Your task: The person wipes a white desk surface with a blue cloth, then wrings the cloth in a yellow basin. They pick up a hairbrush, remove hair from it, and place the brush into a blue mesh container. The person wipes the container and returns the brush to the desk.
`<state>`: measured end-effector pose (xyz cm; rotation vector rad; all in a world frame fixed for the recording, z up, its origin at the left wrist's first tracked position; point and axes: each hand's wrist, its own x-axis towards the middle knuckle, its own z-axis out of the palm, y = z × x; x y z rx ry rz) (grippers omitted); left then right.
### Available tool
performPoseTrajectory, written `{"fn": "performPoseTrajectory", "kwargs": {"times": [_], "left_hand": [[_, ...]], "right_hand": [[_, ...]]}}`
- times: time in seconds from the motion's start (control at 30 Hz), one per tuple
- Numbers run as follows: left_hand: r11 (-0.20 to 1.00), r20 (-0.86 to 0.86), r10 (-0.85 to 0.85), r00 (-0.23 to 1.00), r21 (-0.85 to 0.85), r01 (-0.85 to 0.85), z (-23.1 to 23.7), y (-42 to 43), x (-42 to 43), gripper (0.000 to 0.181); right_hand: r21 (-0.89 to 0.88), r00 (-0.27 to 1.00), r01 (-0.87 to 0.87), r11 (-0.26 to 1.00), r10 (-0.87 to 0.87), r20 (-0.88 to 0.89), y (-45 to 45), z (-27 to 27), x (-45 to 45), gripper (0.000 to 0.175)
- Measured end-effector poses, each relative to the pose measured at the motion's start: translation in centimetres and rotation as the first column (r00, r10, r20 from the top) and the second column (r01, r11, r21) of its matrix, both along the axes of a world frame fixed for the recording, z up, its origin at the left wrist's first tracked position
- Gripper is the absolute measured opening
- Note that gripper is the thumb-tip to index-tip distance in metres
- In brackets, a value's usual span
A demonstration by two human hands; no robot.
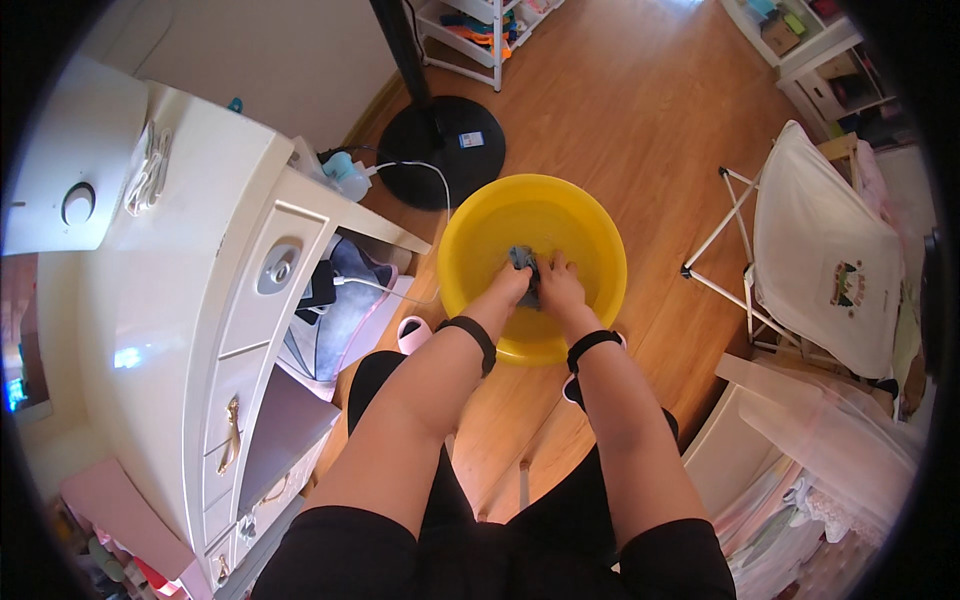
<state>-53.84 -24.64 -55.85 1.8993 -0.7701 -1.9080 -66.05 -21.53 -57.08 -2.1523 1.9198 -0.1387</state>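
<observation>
A round yellow basin (469, 225) stands on the wooden floor between my feet, with what looks like water in it. Inside it, both hands grip a bunched grey-blue cloth (523, 257). My left hand (513, 282) holds the cloth from the left, thumb pointing up along it. From the other side, my right hand (559, 283) presses its curled fingers against the same cloth. Part of the cloth hangs below the hands, and the palms hide some of it. Each forearm wears a black strap near the wrist.
A white cabinet (247, 300) stands close on the left, with a white cable (448, 187) looping towards the basin. Beyond the basin is a round black stand base (442, 150). To the right are a white folding frame with fabric (817, 255) and a bed (735, 435).
</observation>
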Motion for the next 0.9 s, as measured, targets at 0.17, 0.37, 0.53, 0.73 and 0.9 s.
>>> {"fn": "performPoseTrajectory", "kwargs": {"times": [0.17, 0.37, 0.53, 0.73, 0.9], "left_hand": [[0.871, 0.724, -0.146, 0.674, -0.229, 0.435, 2.1, 1.2, -0.8, 0.076], [0.726, 0.130, -0.277, 0.952, -0.621, 0.296, 11.2, -0.9, 3.4, 0.033], [0.697, 0.034, -0.176, 0.984, -0.702, 0.149, 18.1, -0.6, 5.1, 0.024], [0.610, 0.438, -0.291, 0.851, -0.600, 0.518, 11.4, -1.6, 4.6, 0.019], [0.335, 0.806, -0.484, 0.340, -0.189, 0.923, 2.4, -0.2, 2.8, 0.023]], "right_hand": [[0.305, 0.896, 0.055, 0.951, -0.182, 0.406, -2.1, 3.4, -0.9, 0.036], [0.373, 0.639, -0.078, 0.925, -0.241, 0.730, -4.4, 17.7, -2.7, 0.028], [0.151, 0.540, -0.115, 0.982, -0.066, 0.839, -3.9, 24.3, -3.9, 0.023], [0.092, 0.964, -0.156, 0.983, 0.132, 0.233, -4.3, 13.4, -3.5, 0.026], [0.282, 0.990, -0.110, 0.953, 0.130, -0.052, -1.0, 2.7, -1.4, 0.023]]}}
